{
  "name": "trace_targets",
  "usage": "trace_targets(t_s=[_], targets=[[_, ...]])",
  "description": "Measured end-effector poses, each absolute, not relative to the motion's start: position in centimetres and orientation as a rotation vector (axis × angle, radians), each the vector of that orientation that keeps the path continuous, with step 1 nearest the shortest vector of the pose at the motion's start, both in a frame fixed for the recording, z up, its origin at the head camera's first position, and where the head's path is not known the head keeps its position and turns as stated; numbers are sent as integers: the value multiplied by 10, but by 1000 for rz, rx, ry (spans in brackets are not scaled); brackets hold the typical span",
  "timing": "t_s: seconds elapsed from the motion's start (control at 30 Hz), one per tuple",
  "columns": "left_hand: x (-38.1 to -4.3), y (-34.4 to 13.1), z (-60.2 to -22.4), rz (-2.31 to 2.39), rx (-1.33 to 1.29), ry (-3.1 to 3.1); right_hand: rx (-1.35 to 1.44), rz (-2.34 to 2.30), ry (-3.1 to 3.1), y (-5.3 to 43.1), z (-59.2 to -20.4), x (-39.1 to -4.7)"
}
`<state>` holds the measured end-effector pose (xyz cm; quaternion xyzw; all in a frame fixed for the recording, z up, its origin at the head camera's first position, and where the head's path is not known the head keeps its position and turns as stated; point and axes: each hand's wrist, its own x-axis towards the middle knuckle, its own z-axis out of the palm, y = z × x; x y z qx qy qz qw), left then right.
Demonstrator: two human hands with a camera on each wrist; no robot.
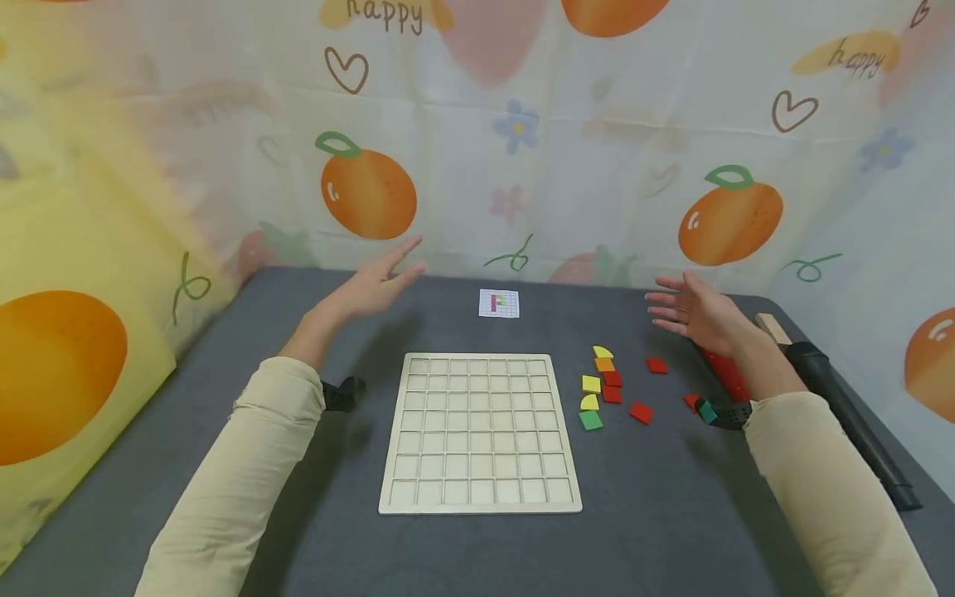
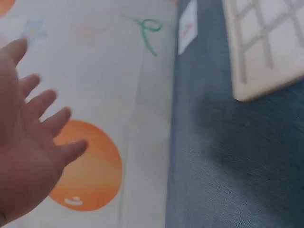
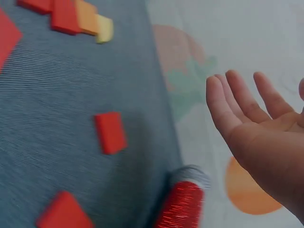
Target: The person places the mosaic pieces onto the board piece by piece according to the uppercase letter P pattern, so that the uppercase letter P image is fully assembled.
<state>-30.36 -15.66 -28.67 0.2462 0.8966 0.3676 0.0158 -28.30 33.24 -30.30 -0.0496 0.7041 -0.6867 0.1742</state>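
Observation:
My left hand (image 1: 373, 282) hovers over the table's back left part with its fingers spread and nothing in them; the left wrist view shows the same hand (image 2: 33, 137) with spread fingertips. On the other side my right hand (image 1: 701, 311), also holding nothing, is raised with its fingers extended, as the right wrist view confirms. Between the arms lies a pale gridded board (image 1: 481, 433), its squares bare. Right of it are small flat tiles: a green tile (image 1: 591, 420), yellow tiles (image 1: 591, 384), an orange tile (image 1: 604, 364) and several red tiles (image 1: 641, 412).
A small card (image 1: 498, 303) printed with a coloured grid lies behind the board. Beside the right forearm are a long black cylindrical object (image 1: 850, 423) and a red glittery object (image 3: 183, 204). A printed cloth (image 1: 462, 182) hangs along the table's back edge.

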Motion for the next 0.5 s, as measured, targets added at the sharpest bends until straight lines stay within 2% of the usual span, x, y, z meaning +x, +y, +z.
trace_targets(t_s=[0.23, 0.5], targets=[[-289, -150, -313, 868, 827, 2612, -169, -1864, 1990, 322, -336, -284], [-280, -142, -335, 706, 910, 2496, -169, -1778, 2009, 313, -355, -287]])
